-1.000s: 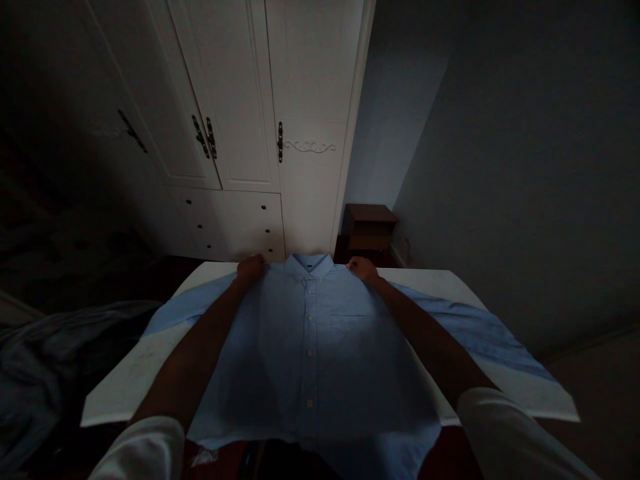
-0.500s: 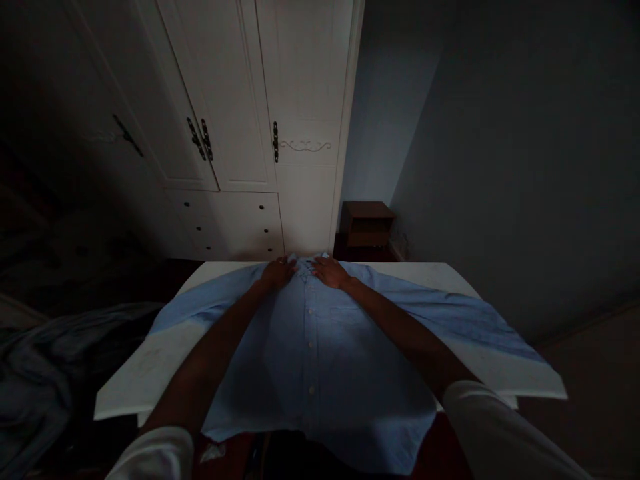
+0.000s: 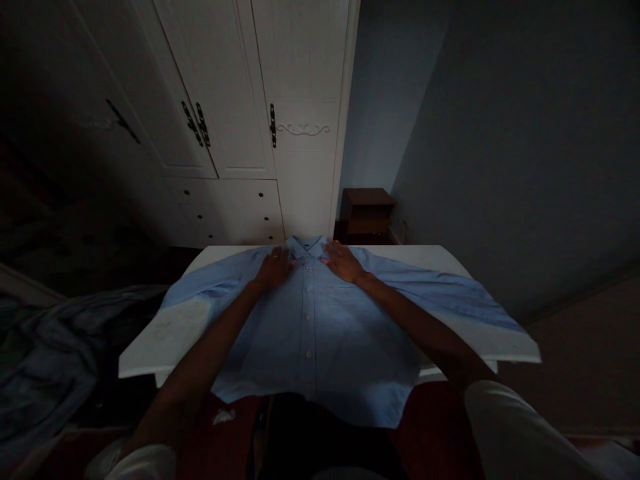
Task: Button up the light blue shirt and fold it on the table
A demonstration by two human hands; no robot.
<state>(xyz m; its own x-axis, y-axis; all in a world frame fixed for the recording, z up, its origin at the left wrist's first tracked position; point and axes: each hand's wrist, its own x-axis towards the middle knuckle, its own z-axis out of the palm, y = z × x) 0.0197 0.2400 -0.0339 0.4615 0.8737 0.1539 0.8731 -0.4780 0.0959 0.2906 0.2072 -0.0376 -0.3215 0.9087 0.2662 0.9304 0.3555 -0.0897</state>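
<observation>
A light blue button-up shirt (image 3: 310, 333) lies face up on a white table (image 3: 165, 333), collar at the far edge, sleeves spread to both sides, hem hanging over the near edge. My left hand (image 3: 274, 268) rests flat on the shirt's chest just left of the button line, fingers stretched toward the collar. My right hand (image 3: 343, 261) lies flat on the other side of the buttons, just above the chest pocket, fingers also stretched out. Neither hand holds anything.
A white wardrobe (image 3: 250, 120) with dark handles and drawers stands behind the table. A small brown nightstand (image 3: 367, 208) sits in the corner by the grey wall. Dark rumpled bedding (image 3: 55, 353) lies to the left. The room is dim.
My hands left the shirt's shoulders, came together at the collar, and now lie flat a little lower on the chest. The view has shifted slightly.
</observation>
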